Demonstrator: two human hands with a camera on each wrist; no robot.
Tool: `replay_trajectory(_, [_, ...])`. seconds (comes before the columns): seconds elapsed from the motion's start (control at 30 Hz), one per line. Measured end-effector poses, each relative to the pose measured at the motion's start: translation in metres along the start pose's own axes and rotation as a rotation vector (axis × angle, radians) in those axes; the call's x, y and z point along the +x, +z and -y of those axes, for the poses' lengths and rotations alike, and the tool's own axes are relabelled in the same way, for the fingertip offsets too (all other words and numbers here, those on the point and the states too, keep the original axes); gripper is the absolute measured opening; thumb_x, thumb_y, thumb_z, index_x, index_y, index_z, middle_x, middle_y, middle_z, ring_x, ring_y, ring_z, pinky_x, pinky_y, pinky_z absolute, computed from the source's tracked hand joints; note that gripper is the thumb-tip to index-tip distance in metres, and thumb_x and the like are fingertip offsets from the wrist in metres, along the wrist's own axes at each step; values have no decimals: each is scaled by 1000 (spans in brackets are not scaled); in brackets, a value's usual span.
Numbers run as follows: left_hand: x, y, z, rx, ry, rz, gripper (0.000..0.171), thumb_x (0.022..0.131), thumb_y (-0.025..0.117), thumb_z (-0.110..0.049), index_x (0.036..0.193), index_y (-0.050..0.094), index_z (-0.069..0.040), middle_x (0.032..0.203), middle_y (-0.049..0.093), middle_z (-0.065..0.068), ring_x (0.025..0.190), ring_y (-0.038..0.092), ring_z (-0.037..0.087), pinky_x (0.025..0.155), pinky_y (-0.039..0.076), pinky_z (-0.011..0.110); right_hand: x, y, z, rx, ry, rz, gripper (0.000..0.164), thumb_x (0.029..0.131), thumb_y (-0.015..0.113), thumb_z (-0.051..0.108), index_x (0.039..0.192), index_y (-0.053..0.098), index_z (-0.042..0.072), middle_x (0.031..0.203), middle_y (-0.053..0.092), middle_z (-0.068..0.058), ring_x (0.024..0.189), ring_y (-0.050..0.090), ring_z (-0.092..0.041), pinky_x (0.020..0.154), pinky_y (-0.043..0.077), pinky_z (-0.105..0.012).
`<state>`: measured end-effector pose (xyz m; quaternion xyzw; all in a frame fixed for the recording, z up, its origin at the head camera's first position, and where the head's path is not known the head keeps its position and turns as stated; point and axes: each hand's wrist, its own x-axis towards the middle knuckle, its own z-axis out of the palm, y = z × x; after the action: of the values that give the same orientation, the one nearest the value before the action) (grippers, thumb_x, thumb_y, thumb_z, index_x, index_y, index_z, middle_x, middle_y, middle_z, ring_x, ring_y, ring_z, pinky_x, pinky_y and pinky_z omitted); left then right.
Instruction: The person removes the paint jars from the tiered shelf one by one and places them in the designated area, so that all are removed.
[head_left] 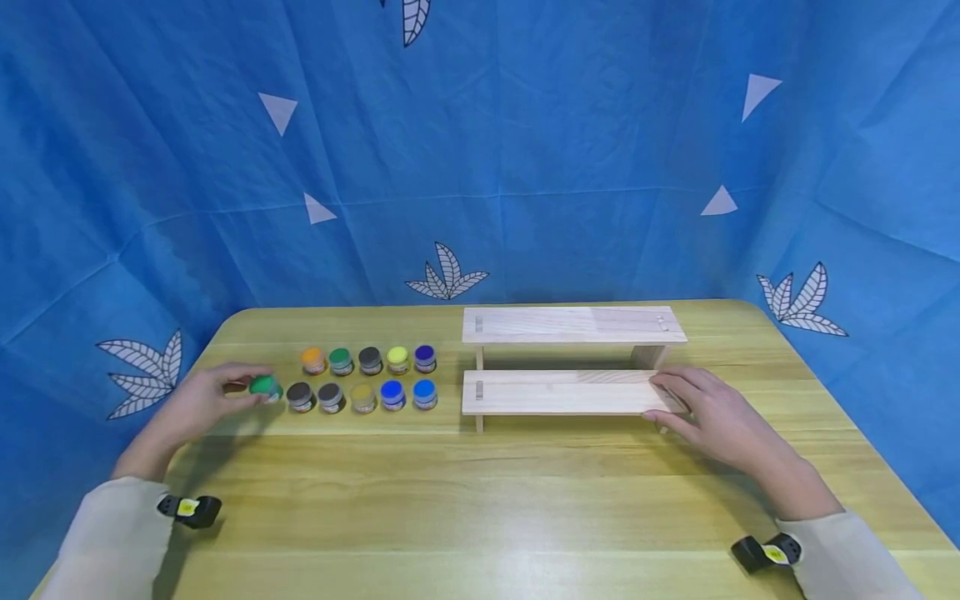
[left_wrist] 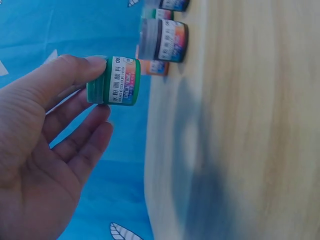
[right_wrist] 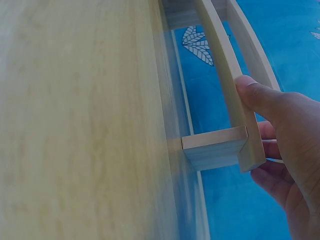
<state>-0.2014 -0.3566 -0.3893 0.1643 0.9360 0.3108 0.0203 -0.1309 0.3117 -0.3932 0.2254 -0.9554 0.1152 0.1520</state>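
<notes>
My left hand (head_left: pixel 207 406) pinches a small green paint jar (left_wrist: pixel 122 81) between thumb and fingers, at the left end of the front row of jars. In the left wrist view the jar's printed label faces the camera, and a dark-lidded jar (left_wrist: pixel 172 41) stands beyond it. At the right, my right hand (head_left: pixel 712 417) grips the right end of the lower board of a two-step wooden rack (head_left: pixel 540 393). The right wrist view has the thumb on the board's front edge (right_wrist: pixel 231 75) and the fingers behind it, above a short leg (right_wrist: pixel 215 145).
Two rows of paint jars stand left of the rack, among them an orange one (head_left: pixel 312 360), a yellow one (head_left: pixel 397 359) and a blue one (head_left: pixel 392 394). The rack's upper board (head_left: pixel 555 325) is at the back. A blue curtain (head_left: pixel 495 150) hangs behind the wooden table (head_left: pixel 480 508).
</notes>
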Motion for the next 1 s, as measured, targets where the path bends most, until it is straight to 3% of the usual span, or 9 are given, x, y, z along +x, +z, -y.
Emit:
replay_trajectory(0.3, [1, 3, 13, -8, -24, 55, 45, 93, 70, -24, 128, 61, 3, 127, 57, 28, 111, 55, 46, 92, 46, 59, 1, -1, 1, 3, 4, 7, 51, 85, 76, 36, 121, 64, 1, 121, 60, -17, 112, 55, -39, 95, 43, -56])
replay_trajectory(0.5, [5, 6, 20, 6, -38, 87, 44, 92, 71, -21, 128, 62, 3, 124, 60, 26, 109, 58, 43, 88, 51, 53, 0, -1, 1, 5, 9, 16, 52, 85, 76, 36, 121, 64, 1, 121, 60, -17, 113, 55, -39, 96, 43, -56])
replay_trajectory(1.0, [10, 14, 22, -9, -63, 106, 47, 92, 71, -19, 130, 59, 6, 127, 56, 29, 107, 58, 41, 89, 52, 52, 0, 0, -1, 7, -7, 4, 51, 85, 77, 34, 120, 64, 1, 120, 60, -17, 112, 56, -39, 94, 44, -55])
